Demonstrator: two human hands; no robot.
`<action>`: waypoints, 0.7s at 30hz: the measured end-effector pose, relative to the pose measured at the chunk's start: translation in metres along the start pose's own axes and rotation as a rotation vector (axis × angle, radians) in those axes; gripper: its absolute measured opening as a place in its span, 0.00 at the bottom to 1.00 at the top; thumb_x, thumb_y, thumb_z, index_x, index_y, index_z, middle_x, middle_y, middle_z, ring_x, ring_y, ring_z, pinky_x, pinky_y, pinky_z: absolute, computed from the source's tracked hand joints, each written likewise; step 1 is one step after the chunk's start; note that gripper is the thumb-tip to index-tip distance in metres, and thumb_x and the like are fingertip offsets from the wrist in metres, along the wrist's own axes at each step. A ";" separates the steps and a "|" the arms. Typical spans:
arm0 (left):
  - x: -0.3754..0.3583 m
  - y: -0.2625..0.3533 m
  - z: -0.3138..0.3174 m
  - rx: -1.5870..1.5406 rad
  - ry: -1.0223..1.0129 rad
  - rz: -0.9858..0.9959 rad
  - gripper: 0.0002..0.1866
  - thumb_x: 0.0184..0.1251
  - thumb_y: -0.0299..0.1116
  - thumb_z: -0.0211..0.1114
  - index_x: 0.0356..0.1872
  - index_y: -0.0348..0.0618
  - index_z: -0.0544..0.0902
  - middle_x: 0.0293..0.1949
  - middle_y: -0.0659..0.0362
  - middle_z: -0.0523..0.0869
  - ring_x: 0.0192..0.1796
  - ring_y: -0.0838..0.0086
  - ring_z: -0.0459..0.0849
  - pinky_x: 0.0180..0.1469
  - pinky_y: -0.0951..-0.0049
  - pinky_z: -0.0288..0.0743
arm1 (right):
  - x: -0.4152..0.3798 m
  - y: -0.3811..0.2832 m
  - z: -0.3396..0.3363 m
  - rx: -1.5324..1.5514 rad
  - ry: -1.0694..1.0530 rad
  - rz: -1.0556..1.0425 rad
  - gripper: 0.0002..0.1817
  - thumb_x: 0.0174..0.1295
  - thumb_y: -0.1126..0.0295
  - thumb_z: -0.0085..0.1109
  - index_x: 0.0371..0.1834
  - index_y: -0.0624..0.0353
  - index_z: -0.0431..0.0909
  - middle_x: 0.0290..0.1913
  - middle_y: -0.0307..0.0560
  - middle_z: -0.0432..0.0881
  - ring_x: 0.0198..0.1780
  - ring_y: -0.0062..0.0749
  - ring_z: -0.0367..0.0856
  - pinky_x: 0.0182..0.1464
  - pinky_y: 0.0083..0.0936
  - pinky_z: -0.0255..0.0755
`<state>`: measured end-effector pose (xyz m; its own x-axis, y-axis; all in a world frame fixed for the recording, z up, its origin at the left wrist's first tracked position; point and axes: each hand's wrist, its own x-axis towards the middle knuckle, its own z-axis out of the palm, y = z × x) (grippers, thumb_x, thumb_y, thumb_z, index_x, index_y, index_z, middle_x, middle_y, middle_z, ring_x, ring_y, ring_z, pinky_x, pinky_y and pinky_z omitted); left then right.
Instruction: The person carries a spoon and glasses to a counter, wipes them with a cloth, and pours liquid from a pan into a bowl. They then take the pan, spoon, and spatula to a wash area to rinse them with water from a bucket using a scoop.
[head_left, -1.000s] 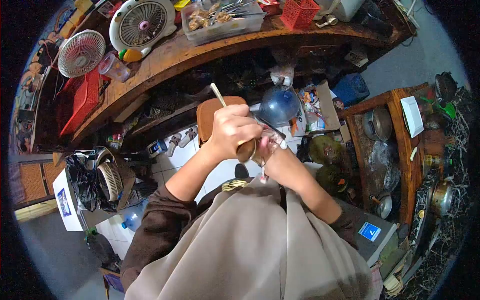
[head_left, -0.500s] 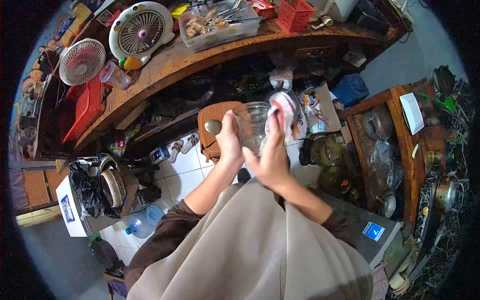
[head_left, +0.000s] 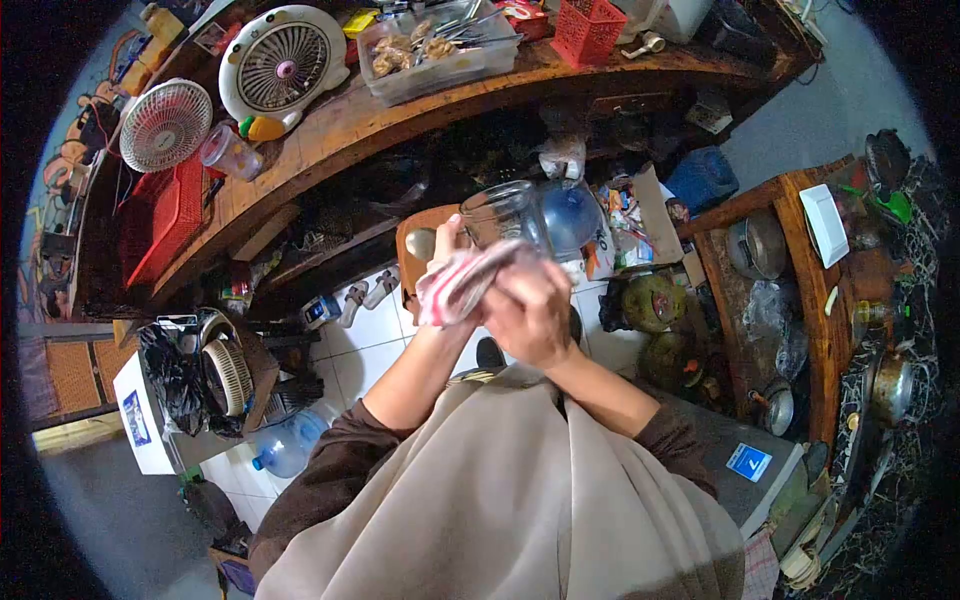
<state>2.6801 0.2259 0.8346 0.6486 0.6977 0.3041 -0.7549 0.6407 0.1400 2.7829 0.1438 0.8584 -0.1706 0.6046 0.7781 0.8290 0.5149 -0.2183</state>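
Note:
A clear glass jar point(head_left: 497, 212) is held in front of me, its wide end pointing away. My left hand point(head_left: 446, 243) is closed round its left side; the cloth hides most of those fingers. The rounded bowl of a metal spoon point(head_left: 421, 243) sticks out to the left of that hand; its handle is out of sight. My right hand point(head_left: 532, 315) is closed on a red-and-white cloth point(head_left: 462, 285), which lies across the near end of the jar and over my left hand.
A long wooden counter point(head_left: 330, 150) curves ahead, bearing fans, a plastic cutlery box point(head_left: 440, 75) and red baskets. Below stand a brown woven stool point(head_left: 418, 220) and a blue round object point(head_left: 570, 215). At right is a wooden shelf point(head_left: 800, 290) with pans; at lower left, a water bottle point(head_left: 290, 443).
My right hand has brought the cloth from the jar's right side down and left to its near end. The jar has tilted a little upward and away.

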 end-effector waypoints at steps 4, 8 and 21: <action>0.007 -0.020 0.037 0.512 0.752 0.198 0.13 0.58 0.40 0.48 0.33 0.41 0.73 0.29 0.61 0.77 0.30 0.78 0.76 0.36 0.75 0.72 | 0.046 0.018 -0.015 0.303 0.114 0.480 0.20 0.53 0.56 0.46 0.43 0.59 0.70 0.49 0.53 0.66 0.50 0.43 0.65 0.50 0.40 0.57; 0.006 -0.026 0.051 0.607 0.743 0.274 0.11 0.60 0.38 0.48 0.30 0.41 0.73 0.27 0.63 0.76 0.30 0.80 0.75 0.35 0.77 0.71 | 0.017 0.031 -0.009 1.971 0.086 1.180 0.29 0.61 0.50 0.27 0.52 0.64 0.62 0.50 0.48 0.69 0.51 0.35 0.68 0.57 0.32 0.58; 0.013 -0.001 0.022 1.885 0.335 0.906 0.16 0.57 0.32 0.46 0.11 0.39 0.60 0.12 0.62 0.59 0.17 0.77 0.57 0.20 0.75 0.51 | 0.006 -0.012 -0.025 1.603 0.150 1.617 0.17 0.62 0.63 0.35 0.49 0.60 0.64 0.41 0.46 0.74 0.36 0.30 0.76 0.39 0.28 0.71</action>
<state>2.6868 0.2274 0.8591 -0.0369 0.7063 0.7069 0.1820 -0.6908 0.6998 2.7850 0.1262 0.8800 0.0693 0.8840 -0.4623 -0.7810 -0.2403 -0.5765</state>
